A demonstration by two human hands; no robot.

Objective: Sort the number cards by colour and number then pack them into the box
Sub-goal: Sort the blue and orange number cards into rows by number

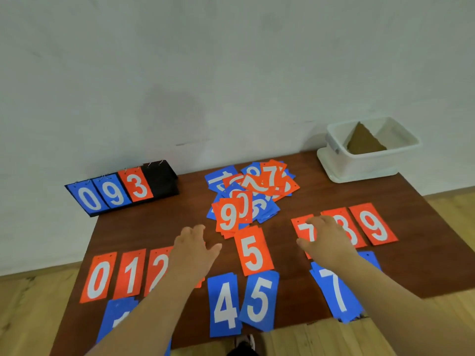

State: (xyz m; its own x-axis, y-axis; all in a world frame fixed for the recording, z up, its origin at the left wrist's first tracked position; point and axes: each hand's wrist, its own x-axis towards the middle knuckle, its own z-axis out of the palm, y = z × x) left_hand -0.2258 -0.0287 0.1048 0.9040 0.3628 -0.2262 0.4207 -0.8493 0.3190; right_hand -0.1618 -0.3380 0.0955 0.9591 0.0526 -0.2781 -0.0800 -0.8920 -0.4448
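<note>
A mixed heap of red and blue number cards (253, 194) lies mid-table. Laid out in a red row are 0 (98, 277), 1 (130, 273), 2 (158, 268), 5 (253, 250), 7 (303, 231), 8 (349, 227) and 9 (373, 224). Below sit blue 4 (225, 305), blue 5 (259, 299) and blue 7 (334, 291). My left hand (195, 249) hovers palm down, fingers relaxed, over the gap right of red 2. My right hand (325, 238) rests flat on the red 7 and 8. The white box (370, 160) stands at the back right.
A flip scoreboard (120, 190) showing 0, 9, 3 stands at the back left by the wall. A brown paper piece (365, 141) lies inside the box, which sits on its lid. Another blue card (118, 319) is half hidden under my left forearm. Wooden floor surrounds the table.
</note>
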